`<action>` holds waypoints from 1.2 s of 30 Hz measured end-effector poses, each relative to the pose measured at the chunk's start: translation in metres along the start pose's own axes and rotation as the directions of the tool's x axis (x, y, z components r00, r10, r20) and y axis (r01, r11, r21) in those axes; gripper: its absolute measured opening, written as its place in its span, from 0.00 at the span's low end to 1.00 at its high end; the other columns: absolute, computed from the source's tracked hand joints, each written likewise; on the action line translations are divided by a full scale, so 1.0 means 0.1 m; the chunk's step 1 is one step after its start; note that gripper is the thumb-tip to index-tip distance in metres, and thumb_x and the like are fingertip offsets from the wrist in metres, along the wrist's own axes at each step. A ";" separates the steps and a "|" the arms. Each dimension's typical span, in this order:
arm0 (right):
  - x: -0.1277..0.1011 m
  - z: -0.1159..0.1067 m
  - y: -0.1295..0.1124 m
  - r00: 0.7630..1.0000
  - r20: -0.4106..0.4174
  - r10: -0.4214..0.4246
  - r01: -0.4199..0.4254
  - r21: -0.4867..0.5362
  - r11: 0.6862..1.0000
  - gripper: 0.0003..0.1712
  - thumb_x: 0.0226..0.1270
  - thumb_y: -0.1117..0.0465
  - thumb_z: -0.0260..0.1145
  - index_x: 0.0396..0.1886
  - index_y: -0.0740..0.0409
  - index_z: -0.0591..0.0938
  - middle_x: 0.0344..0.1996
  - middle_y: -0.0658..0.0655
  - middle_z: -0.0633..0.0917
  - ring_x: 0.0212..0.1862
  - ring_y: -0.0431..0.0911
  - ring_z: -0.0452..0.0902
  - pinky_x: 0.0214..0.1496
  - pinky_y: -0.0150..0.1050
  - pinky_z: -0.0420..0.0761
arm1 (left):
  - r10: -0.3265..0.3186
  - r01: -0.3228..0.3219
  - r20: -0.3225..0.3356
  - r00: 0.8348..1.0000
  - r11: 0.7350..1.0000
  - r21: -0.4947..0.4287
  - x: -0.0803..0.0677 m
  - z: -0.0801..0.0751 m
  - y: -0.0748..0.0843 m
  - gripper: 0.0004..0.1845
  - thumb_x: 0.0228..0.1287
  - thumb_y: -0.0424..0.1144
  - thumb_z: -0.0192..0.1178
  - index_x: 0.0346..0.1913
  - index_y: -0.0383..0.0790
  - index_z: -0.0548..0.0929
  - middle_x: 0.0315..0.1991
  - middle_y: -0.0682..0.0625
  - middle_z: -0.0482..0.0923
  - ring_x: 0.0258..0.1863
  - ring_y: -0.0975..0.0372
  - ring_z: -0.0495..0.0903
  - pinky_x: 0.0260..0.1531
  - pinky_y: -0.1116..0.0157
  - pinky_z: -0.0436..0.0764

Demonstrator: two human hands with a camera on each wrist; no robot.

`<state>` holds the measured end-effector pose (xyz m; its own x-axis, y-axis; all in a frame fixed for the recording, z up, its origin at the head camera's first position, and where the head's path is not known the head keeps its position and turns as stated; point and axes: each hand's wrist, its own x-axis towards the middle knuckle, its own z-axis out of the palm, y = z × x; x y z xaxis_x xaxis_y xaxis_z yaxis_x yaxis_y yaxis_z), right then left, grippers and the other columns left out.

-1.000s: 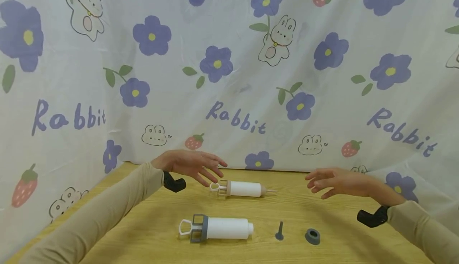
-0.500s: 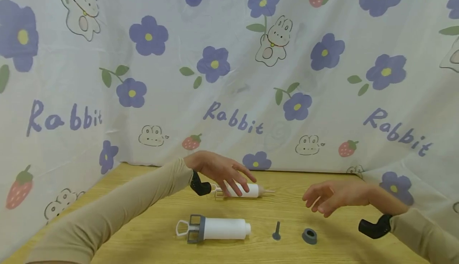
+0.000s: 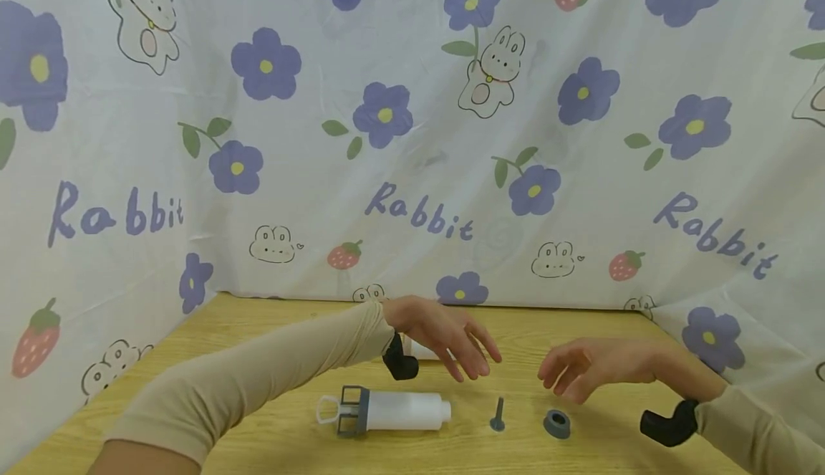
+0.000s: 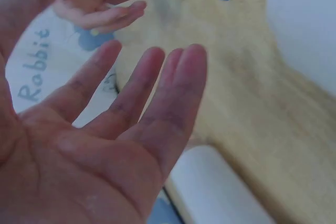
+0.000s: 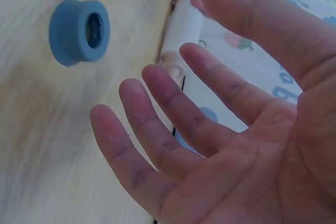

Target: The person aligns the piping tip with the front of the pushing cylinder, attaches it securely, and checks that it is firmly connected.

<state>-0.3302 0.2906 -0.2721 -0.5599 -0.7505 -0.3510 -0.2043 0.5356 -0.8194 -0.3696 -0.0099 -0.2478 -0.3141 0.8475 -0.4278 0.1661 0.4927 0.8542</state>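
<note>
Nearest on the table [image 3: 213,360] lie one grey-collared syringe [image 3: 387,411], right of it one nozzle [image 3: 497,415] and one grey ring [image 3: 557,424]. Behind the syringe, the left hand [image 3: 445,335] hovers spread over a second syringe [image 3: 422,350]; the right hand [image 3: 589,367], empty and relaxed, hangs above the ring. A careless sweep could roll the nozzle away.

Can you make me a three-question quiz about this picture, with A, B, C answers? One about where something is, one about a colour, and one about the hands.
1. Where is the grey ring?
A. on the table
B. in a hand
C. on the curtain

2. What colour is the big syringe's collar?
A. red
B. grey
C. green

3. What are the left hand and right hand doing?
A. gripping tubes
B. making fists
C. hovering open

Answers: 1 A, it lies on the wooden table. 2 B, grey beside the white barrel. 3 C, fingers spread, holding nothing.
</note>
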 end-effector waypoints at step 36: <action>0.24 0.30 0.07 0.973 0.006 -0.229 0.214 -0.384 0.898 0.13 0.54 0.64 0.65 0.41 0.53 0.80 0.39 0.49 0.81 0.43 0.39 0.77 0.44 0.33 0.78 | 0.035 -0.041 0.052 0.998 0.993 0.114 0.61 0.59 -0.07 0.17 0.56 0.24 0.55 0.50 0.34 0.76 0.39 0.52 0.78 0.33 0.67 0.76 0.36 0.70 0.78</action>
<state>-0.3211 0.2650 -0.2992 -0.4932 -0.8557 -0.1565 -0.6119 0.4692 -0.6367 -0.3351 0.0496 -0.2974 -0.2589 0.8735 -0.4124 0.2838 0.4769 0.8319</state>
